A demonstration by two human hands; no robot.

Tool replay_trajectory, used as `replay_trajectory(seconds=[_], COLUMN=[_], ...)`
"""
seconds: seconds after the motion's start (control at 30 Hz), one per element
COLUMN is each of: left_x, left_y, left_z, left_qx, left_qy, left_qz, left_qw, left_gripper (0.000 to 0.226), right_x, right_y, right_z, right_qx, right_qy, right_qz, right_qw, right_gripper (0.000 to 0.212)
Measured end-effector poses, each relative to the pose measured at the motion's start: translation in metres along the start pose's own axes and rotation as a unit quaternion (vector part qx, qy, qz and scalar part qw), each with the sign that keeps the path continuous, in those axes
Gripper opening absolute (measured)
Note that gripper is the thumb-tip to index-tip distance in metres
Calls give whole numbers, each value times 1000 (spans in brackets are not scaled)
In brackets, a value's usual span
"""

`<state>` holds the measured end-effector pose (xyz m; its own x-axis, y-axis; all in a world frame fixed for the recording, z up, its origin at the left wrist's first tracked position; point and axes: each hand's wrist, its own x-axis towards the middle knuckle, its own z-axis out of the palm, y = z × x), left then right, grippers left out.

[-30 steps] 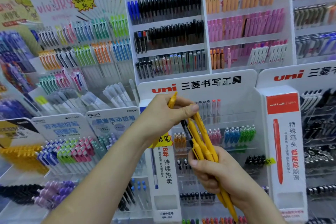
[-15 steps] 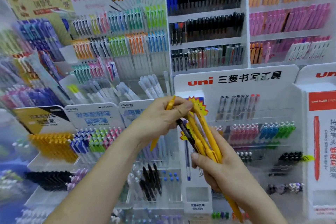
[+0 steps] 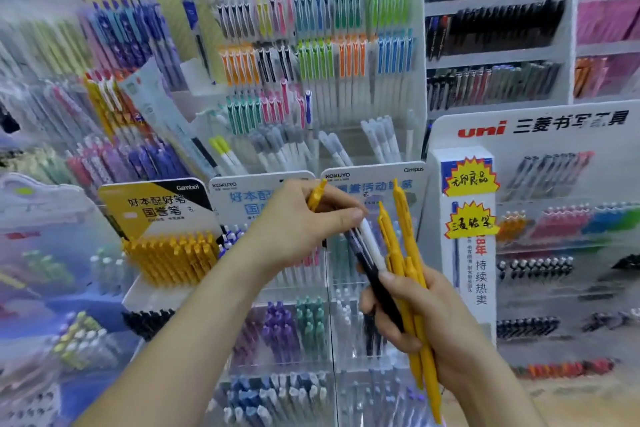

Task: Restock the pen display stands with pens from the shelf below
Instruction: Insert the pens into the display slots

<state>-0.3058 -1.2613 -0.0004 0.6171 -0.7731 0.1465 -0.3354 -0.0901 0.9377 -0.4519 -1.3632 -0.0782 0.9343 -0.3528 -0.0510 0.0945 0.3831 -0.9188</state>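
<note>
My right hand [image 3: 429, 319] grips a bundle of yellow pens [image 3: 410, 288] together with a black-and-white pen [image 3: 372, 263], tips pointing down to the right. My left hand [image 3: 298, 222] holds one yellow pen [image 3: 316, 196] in its curled fingers, and its thumb pinches the top of the black-and-white pen. Both hands are in front of the white Kokuyo display stand [image 3: 374, 180]. To the left, a row of matching yellow pens [image 3: 173, 256] stands in the Gambol display stand [image 3: 152, 208].
Pen racks fill the whole view: a tall rack of coloured pens [image 3: 311, 55] behind, black pens [image 3: 491, 28] at the upper right, the white uni stand [image 3: 540, 128] on the right. Purple, green and blue pens [image 3: 291, 322] sit in trays below my hands.
The view has swung left, so the racks have shifted to the right. My hands stay close together; a black-and-white pen now shows in the bundle under my left thumb.
</note>
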Motion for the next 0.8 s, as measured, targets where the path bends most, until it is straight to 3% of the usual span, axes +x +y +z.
replay_trajectory(seconds=[0.27, 0.37, 0.5, 0.63, 0.73, 0.8], left_x=[-14, -28, -51, -73, -86, -97], left_y=[-22, -29, -36, -44, -46, -52], left_z=[-25, -33, -66, -103, -144, -183], left_qx=[-40, -30, -42, 19, 13, 29], left_qy=[133, 150, 88, 111, 199, 230], left_qz=[1, -1, -39, -20, 24, 41], left_qw=[990, 988, 994, 993, 980, 972], left_gripper=[6, 8, 15, 16, 21, 19], right_x=[15, 24, 33, 42, 53, 58], right_y=[24, 32, 51, 61, 74, 86], right_z=[22, 23, 34, 59, 72, 85], right_qx=[-86, -103, -93, -100, -139, -133], right_qy=[27, 8, -51, -124, -84, -37], right_qz=[-8, 1, 46, 92, 98, 93], right_qw=[996, 995, 993, 983, 982, 986], right_gripper=[29, 39, 61, 30, 34, 26])
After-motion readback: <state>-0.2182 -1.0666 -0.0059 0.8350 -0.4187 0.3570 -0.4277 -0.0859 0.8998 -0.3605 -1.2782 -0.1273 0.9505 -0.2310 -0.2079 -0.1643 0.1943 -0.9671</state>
